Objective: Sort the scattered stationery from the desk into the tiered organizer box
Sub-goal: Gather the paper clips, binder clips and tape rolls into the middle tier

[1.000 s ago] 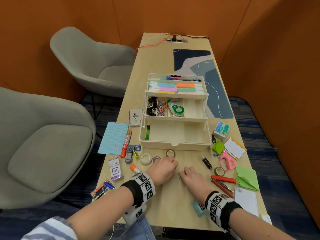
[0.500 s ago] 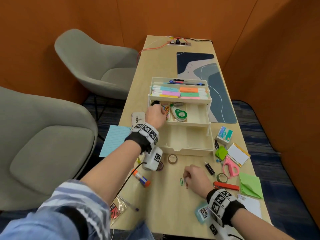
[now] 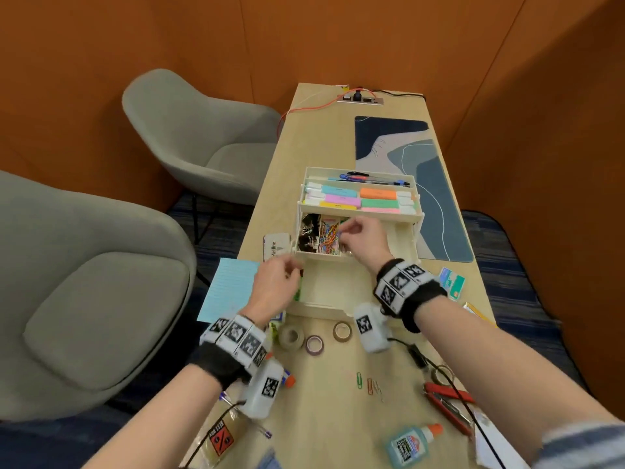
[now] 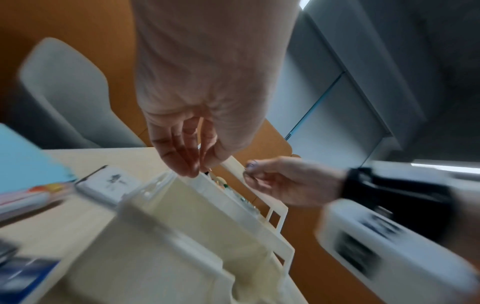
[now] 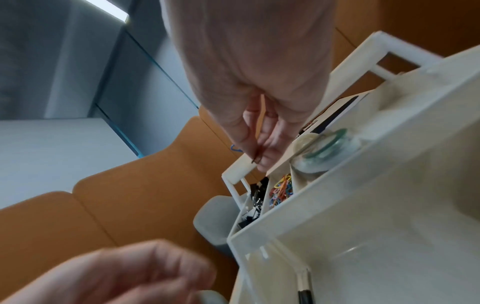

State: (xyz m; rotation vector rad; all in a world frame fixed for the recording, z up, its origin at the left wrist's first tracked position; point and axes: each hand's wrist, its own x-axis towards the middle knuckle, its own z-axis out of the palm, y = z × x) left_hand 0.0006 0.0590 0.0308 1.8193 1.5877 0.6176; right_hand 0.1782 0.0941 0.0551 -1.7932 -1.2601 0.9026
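Wooden desk [image 3: 324, 418], seen from above. At centre, cream tiered organizer box [image 3: 402, 243], trays stepped open. Right hand [image 3: 363, 236] above middle tray, pinching a paper clip [image 5: 255, 159] over compartment of coloured clips [image 3: 328, 235]. Left hand [image 3: 275, 287] at 9 o'clock of box, blurred, fingers loosely curled, grasping nothing. At 6 o'clock, three loose clips [image 3: 368, 384].

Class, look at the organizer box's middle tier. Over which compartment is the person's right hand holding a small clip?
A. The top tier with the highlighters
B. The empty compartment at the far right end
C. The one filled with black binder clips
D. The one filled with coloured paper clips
D: the right hand pinches a small clip just above the coloured paper clips in the organizer box, beside the black binder clips.
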